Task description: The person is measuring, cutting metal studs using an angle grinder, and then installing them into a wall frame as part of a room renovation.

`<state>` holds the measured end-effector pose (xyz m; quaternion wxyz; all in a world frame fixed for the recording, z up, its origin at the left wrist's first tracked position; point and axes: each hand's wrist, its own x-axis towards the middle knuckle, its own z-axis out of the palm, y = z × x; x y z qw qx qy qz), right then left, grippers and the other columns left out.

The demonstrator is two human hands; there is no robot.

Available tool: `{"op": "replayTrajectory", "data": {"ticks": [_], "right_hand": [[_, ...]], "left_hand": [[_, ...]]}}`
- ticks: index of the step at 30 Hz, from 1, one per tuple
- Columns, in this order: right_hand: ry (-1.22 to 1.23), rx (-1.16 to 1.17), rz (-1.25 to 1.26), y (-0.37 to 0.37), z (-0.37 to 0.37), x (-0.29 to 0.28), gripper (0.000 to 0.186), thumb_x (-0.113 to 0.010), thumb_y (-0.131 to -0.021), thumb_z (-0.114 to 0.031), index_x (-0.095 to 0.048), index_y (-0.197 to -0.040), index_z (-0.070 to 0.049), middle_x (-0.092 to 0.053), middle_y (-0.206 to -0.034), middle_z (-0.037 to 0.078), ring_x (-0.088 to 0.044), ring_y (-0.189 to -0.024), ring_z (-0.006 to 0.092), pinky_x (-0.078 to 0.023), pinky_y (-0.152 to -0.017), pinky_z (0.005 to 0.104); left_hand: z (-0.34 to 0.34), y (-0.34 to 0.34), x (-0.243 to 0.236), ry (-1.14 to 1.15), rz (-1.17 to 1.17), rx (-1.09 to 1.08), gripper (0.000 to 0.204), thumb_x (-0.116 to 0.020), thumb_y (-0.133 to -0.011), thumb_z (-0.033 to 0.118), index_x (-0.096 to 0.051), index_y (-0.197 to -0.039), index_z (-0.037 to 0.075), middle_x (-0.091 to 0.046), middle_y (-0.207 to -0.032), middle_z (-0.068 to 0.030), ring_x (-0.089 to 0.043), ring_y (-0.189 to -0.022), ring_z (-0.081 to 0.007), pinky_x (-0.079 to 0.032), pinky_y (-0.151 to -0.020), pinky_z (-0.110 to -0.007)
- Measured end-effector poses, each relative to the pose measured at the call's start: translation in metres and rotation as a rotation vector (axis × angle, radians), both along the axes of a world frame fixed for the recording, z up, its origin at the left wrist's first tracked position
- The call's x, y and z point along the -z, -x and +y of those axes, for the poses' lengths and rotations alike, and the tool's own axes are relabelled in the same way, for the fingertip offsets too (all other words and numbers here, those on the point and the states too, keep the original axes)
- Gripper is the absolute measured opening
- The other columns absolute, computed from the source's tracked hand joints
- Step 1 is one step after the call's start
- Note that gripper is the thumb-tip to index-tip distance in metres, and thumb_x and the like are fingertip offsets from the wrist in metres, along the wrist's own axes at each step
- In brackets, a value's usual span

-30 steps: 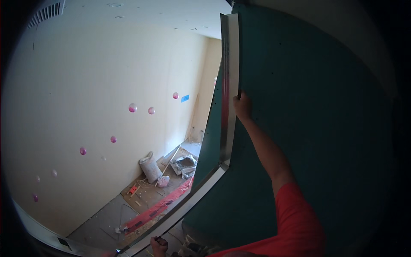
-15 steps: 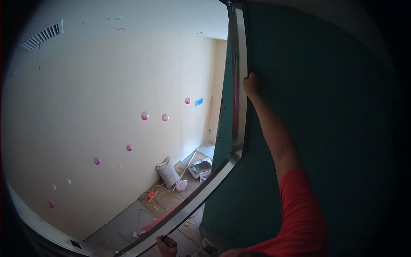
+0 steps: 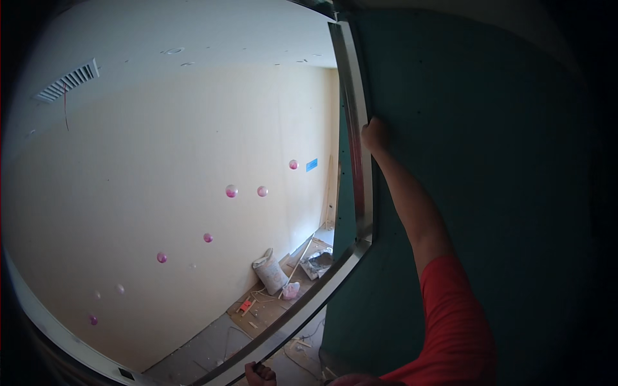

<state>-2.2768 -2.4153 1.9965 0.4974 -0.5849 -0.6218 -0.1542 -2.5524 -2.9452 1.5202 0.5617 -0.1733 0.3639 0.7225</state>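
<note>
A shiny metal channel frame (image 3: 301, 313) surrounds an opening, with a lower rail and an upright on the right meeting at a corner. My right hand (image 3: 375, 135), at the end of a raised arm in a red sleeve, is closed around the edge of the upright (image 3: 362, 186), about halfway up. Down at the lower rail, my left hand (image 3: 260, 375) is curled into a fist at the near edge; the picture's bottom cuts off part of it. Fingertips of both hands are partly hidden.
Dark green board (image 3: 502, 193) fills the right side. Through the opening show a pale wall (image 3: 161, 161) dotted with pink reflected spots, a ceiling vent (image 3: 67, 80), a standing sack (image 3: 270, 273), a pink-white bag (image 3: 291, 291), a crumpled silvery bundle (image 3: 317, 262) and scattered scraps on the floor.
The view has tilted, so the room and frame appear lower and further right. Both hands keep their places on the frame, the left one now showing less at the bottom.
</note>
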Motion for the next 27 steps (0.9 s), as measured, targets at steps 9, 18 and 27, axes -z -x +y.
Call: {"op": "replayTrajectory", "data": {"ticks": [9, 18, 27], "right_hand": [[0.026, 0.055, 0.002, -0.003, 0.0, -0.02, 0.023, -0.057, -0.092, -0.021, -0.064, -0.09, 0.001, -0.067, -0.088, 0.024, -0.068, -0.084, 0.037, -0.054, -0.071, 0.0492], [-0.428, 0.37, -0.59, -0.002, 0.001, -0.083, 0.038, -0.05, -0.092, -0.019, -0.052, -0.127, -0.004, -0.048, -0.134, 0.02, -0.056, -0.104, 0.0299, -0.046, -0.081, 0.0436], [-0.205, 0.489, -0.574, 0.045, -0.036, -0.132, 0.078, -0.06, -0.08, -0.064, -0.056, -0.129, -0.003, -0.043, -0.143, 0.014, -0.044, -0.121, 0.0296, -0.039, -0.092, 0.0432]], "left_hand": [[-0.008, 0.004, 0.006, -0.048, -0.093, 0.056, 0.043, -0.05, -0.094, 0.033, -0.025, -0.062, 0.017, -0.022, -0.053, 0.0023, -0.018, -0.048, -0.0143, -0.021, -0.044, -0.031], [-0.007, -0.006, -0.01, 0.082, -0.034, 0.127, 0.047, -0.046, -0.095, 0.043, -0.027, -0.062, 0.015, -0.026, -0.054, 0.0024, -0.025, -0.05, -0.0154, -0.022, -0.045, -0.033], [-0.024, 0.033, 0.045, -0.165, 0.065, 0.446, 0.046, -0.051, -0.091, 0.062, -0.037, -0.096, 0.018, -0.04, -0.084, -0.0036, -0.037, -0.078, -0.0122, -0.042, -0.076, -0.035]]}}
